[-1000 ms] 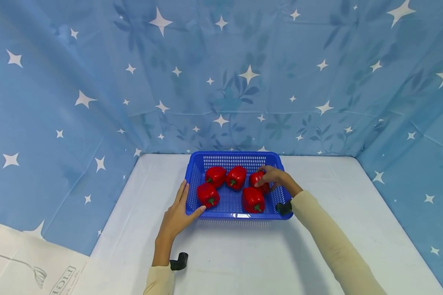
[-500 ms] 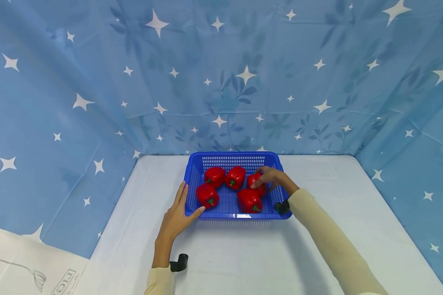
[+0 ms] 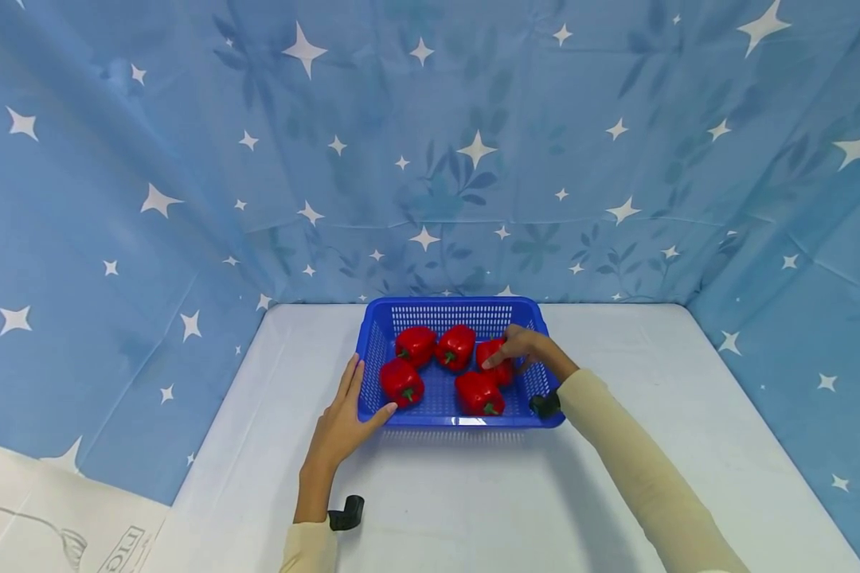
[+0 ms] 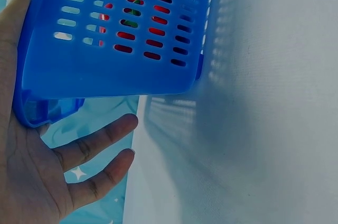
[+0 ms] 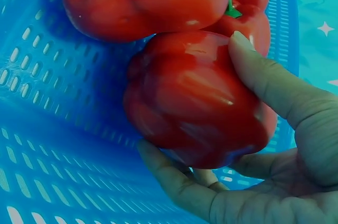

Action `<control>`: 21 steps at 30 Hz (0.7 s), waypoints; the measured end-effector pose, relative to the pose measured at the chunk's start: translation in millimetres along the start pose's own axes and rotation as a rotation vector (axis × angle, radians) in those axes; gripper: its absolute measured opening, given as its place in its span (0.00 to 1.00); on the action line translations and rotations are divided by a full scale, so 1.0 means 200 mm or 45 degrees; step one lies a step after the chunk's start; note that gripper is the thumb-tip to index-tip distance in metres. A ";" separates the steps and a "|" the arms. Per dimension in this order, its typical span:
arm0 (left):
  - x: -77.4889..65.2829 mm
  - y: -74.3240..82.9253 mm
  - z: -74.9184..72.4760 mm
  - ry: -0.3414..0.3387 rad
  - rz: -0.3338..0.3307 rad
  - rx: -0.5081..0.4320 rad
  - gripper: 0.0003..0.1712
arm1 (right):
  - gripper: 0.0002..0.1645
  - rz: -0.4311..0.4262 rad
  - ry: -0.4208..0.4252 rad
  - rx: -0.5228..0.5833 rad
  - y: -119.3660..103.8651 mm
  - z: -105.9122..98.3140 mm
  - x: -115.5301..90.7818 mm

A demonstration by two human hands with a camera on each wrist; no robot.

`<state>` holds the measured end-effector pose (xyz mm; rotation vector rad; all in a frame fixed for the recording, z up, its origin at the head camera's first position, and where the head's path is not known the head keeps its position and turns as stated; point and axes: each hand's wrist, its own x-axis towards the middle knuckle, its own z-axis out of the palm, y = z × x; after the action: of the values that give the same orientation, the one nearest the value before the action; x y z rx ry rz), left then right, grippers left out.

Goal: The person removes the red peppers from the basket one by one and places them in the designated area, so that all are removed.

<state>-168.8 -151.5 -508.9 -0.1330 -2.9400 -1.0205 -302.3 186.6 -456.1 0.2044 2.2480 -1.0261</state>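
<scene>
Five-sided attention falls on a blue slotted basket holding several red bell peppers. Inside it, at the right, my right hand grips one bell pepper, thumb on its upper side and fingers curled beneath. Another bell pepper lies just in front, close against the held one. Two more, a left-back pepper and a middle-back pepper, stand along the far side. A front-left pepper sits near my left hand, which rests at the basket's corner with fingers straight and thumb along the front rim.
The basket stands on a white table, near its far edge. A blue star-patterned curtain hangs behind and at both sides. Printed pale cloth shows at the lower left. Each wrist bears a small black camera mount.
The right hand has shifted the gripped bell pepper slightly toward the front left. The bell pepper before it has slid left and turned a little. The left hand stays at the corner.
</scene>
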 end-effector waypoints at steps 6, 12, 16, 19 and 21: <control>0.00 -0.01 0.00 0.002 -0.001 -0.012 0.61 | 0.47 -0.040 -0.017 -0.020 -0.01 -0.01 -0.03; 0.00 0.00 0.00 0.009 0.004 -0.022 0.61 | 0.45 -0.079 -0.038 -0.059 0.01 -0.02 -0.03; 0.00 0.00 0.00 0.005 0.004 -0.025 0.60 | 0.47 -0.097 -0.050 -0.031 0.03 -0.04 -0.03; 0.00 0.00 0.00 0.003 0.003 -0.031 0.60 | 0.49 -0.122 -0.039 0.006 0.03 -0.04 -0.03; 0.00 0.00 0.00 0.000 0.001 -0.034 0.60 | 0.49 -0.134 -0.025 0.035 0.04 -0.05 -0.03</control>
<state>-168.6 -151.2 -508.0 -0.1343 -2.9267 -1.0602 -299.7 198.7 -452.5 0.0885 2.2480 -1.1100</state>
